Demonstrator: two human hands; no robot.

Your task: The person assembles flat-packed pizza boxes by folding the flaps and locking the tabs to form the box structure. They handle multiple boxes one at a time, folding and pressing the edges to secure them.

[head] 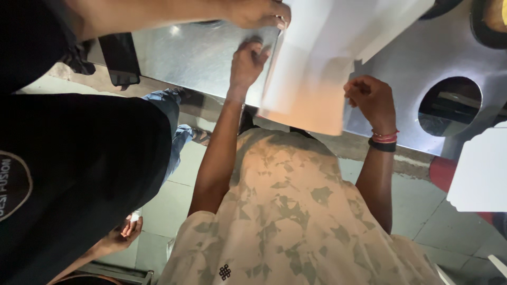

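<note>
Head view: steel sheet (200,53) with round cutouts above tiled floor (422,211), we press our left hand (247,62) fingers-together flat on it, right hand (372,97) fisted on the white film (311,79) peeling off it.

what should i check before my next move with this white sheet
1. Right hand grip on the white sheet: ok, closed in a fist at its lower right edge.
2. Left hand grip: cannot tell. It rests on the metal panel at the sheet's left edge, and its fingertips are hidden.
3. Co-worker's hand on the sheet: ok, it pinches the top left edge.
4. Sheet lifted off the panel: cannot tell, since the sheet hides what lies under it.
5. Round cutout clear of hands: ok, it lies to the right of the right hand with nothing in it.
</note>
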